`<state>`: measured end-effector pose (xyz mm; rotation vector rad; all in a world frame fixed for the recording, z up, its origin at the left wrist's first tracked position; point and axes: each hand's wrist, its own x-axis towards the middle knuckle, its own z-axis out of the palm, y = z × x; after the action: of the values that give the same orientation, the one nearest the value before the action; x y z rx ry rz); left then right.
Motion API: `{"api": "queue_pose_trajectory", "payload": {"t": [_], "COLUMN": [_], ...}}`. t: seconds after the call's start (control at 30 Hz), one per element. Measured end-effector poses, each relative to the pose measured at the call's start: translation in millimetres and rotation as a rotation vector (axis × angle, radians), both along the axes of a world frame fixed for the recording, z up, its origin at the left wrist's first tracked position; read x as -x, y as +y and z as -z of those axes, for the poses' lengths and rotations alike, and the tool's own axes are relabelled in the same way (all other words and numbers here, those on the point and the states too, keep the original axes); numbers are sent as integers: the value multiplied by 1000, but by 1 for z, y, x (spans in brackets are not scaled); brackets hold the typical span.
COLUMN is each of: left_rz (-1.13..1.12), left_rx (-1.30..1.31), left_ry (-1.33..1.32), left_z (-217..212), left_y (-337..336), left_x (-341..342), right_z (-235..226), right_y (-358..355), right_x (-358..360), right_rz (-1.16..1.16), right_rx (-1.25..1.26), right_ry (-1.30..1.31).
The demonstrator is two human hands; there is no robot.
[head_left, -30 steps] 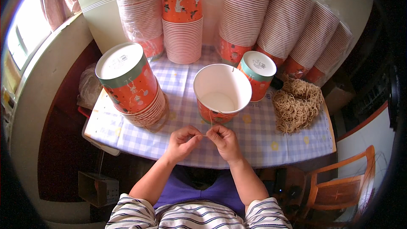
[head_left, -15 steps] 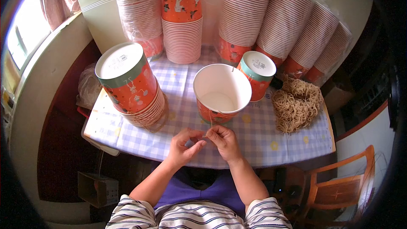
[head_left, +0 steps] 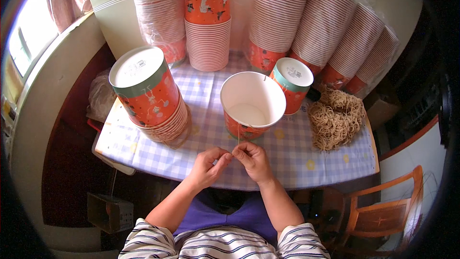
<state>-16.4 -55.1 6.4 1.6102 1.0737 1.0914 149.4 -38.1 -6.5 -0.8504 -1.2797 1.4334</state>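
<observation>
In front of me an open paper bucket [head_left: 253,97], white inside with an orange and green patterned outside, stands upright on the table. A thin tan cord [head_left: 238,135] hangs from the near side of its rim down to my fingers. My right hand [head_left: 253,159] pinches this cord between thumb and forefinger. Right beside it, my left hand [head_left: 211,164] is closed, thumb against forefinger, the two hands' fingertips meeting. Whatever lies between the left fingertips is too small to make out. A short bit of cord also shows at the far side of the rim.
Left stands an upside-down stack of buckets [head_left: 148,96] with cord loops around it. Another upturned bucket [head_left: 293,79] is at right, beside a tangled heap of cord [head_left: 335,120]. Tall bucket stacks [head_left: 275,14], several plastic-wrapped, line the back of the checked tablecloth [head_left: 292,163].
My left thumb and forefinger have closed together and moved in against the right fingertips. The right hand keeps its pinch on the cord. The bucket stays in place; the view has shifted slightly.
</observation>
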Motion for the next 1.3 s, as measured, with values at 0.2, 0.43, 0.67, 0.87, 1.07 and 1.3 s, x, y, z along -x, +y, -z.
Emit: {"api": "queue_pose_trajectory", "payload": {"t": [0.2,0.43,0.67,0.87,1.07,1.3], "left_rz": [31,41,124,144,186,192], "left_rx": [198,227,188,125,46,86], "left_ry": [-279,-332,-221,23,54,72], "left_z": [10,12,-14,-50,-60,-59], "left_y": [-3,-2,7,17,20,23], "left_x": [-3,5,27,34,32,33], "right_z": [1,-6,-27,-51,-52,-48], "right_y": [-1,-5,1,6,10,9], "right_x": [0,2,8,9,8,8], "right_rz": [4,197,307,292,305,219], "right_rx": [-2,-86,-884,-1048,-1075,-921], "right_ry": [14,23,-493,-642,-608,-435]}}
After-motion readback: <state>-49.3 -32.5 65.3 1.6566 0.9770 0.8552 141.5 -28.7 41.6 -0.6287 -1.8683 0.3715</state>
